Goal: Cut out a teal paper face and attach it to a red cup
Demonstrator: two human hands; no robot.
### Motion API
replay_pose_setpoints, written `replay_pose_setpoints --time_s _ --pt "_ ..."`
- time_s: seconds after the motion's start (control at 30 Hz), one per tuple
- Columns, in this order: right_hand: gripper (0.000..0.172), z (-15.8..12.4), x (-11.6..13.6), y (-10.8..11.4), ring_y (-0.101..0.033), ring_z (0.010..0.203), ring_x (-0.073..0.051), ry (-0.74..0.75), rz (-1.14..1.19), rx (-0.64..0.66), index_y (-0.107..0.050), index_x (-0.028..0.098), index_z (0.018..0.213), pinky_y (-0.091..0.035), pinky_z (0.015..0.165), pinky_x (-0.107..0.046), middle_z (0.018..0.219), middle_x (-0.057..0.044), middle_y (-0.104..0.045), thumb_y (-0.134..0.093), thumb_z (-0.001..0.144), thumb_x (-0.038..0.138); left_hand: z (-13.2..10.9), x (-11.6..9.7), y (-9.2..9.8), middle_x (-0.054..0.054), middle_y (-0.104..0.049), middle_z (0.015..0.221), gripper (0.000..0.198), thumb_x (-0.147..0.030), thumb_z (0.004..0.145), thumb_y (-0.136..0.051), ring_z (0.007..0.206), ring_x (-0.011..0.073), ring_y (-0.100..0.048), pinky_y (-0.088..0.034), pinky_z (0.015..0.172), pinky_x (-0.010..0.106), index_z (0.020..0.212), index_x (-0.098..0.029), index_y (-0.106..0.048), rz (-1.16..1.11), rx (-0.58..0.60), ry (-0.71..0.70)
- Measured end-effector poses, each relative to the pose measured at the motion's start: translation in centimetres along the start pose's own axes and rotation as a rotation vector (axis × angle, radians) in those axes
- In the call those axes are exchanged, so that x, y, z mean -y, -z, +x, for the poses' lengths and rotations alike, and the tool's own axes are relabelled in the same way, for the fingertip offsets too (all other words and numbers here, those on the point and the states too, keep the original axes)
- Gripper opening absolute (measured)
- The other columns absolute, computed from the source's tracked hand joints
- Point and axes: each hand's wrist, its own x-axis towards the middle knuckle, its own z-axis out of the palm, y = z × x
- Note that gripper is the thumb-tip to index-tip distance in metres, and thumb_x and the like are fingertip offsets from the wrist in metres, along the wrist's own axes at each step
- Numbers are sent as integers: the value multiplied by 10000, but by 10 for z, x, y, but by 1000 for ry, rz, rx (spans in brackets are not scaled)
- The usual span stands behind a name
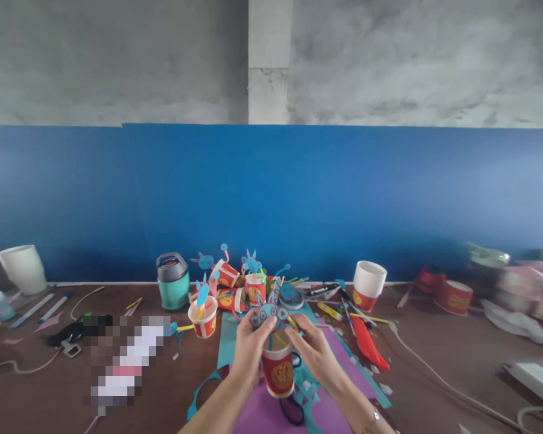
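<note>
A red paper cup (pixel 278 374) with a gold emblem stands upright in front of me, between my hands. My left hand (pixel 252 342) is closed at the rim, thumb and fingers pinching a blue paper animal face (pixel 269 311) with pointed ears and pink details. My right hand (pixel 315 345) is closed on the other side, its fingertips at a yellow straw (pixel 293 325) by the rim. Under and behind the cup are black scissors handles (pixel 292 411), blue paper scraps (pixel 305 386) and purple paper (pixel 253 410). Whether either hand also touches the cup wall is partly hidden.
Several decorated cups (pixel 203 322) stand or lie at the back centre. A teal jar (pixel 173 283) is behind them on the left. White stacked cups (pixel 370 280), a yellow cutter (pixel 329 310) and a red pointed object (pixel 368 343) lie right. A cable (pixel 443 374) crosses the brown table.
</note>
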Motion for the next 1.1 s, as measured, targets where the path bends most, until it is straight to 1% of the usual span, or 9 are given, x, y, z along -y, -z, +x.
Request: replay_pose_setpoints --time_s 0.07,0.13,0.27,0.4,0.57,0.7,0.8,0.93,1.1 --pt "318 -2 0 -1 -579 905 -228 -59 73 98 -641 185 975 -474 787 -323 922 -57 -638 -598 804 450 0 0 0 42 -715 764 281 -301 662 -745 718 207 -672 -501 690 303 866 -154 -619 28 -2 -16" --pt "452 -4 -3 -3 -585 968 -240 -128 225 174 -575 215 1105 -476 818 -341 1008 -56 -641 -679 737 455 1 1 1 42 -712 754 275 -309 668 -741 697 195 -667 -495 667 285 857 -151 -619 74 -19 -34" --pt "686 -6 -10 -10 -601 1008 -252 -208 450 230 -481 249 1185 -444 896 -395 1062 -62 -641 -797 603 428 5 4 4 38 -713 746 317 -337 670 -742 688 200 -670 -496 656 286 895 -160 -605 91 -39 -52" --pt "713 -6 -8 -13 -626 937 -250 -204 417 282 -521 222 1140 -453 868 -394 1010 -64 -662 -840 528 403 7 4 7 53 -718 812 348 -359 681 -732 739 212 -677 -495 720 309 939 -170 -594 90 -24 -53" --pt "626 -3 -4 -7 -628 911 -261 -231 405 210 -568 188 1090 -466 831 -387 964 -81 -688 -808 567 432 7 -4 8 82 -621 1182 548 -299 658 -747 1083 235 -572 -445 868 310 1156 -230 -530 150 -77 -174" --pt "614 -3 -7 -2 -616 920 -252 -206 348 186 -561 196 1122 -468 826 -373 977 -72 -681 -805 584 362 7 -13 9 90 -711 963 386 -312 661 -725 933 261 -633 -448 824 330 1010 -159 -663 251 183 40" --pt "527 -4 -7 -2 -618 842 -219 -230 293 229 -582 191 1080 -487 755 -336 904 -45 -679 -784 602 282 6 -20 7 71 -729 827 308 -290 610 -757 844 267 -647 -455 784 346 883 -154 -718 330 256 158" --pt "511 -7 -4 -3 -611 766 -190 -259 324 251 -593 185 1064 -486 693 -298 868 -27 -671 -771 590 255 1 -30 3 58 -724 819 272 -296 609 -760 833 268 -640 -468 761 369 853 -177 -734 370 340 139" --pt "517 -9 -7 -3 -599 788 -179 -266 355 321 -579 195 1094 -469 718 -288 916 -28 -669 -765 617 259 -3 -38 -2 49 -713 768 209 -286 627 -752 762 239 -634 -464 718 331 808 -183 -745 381 413 146"
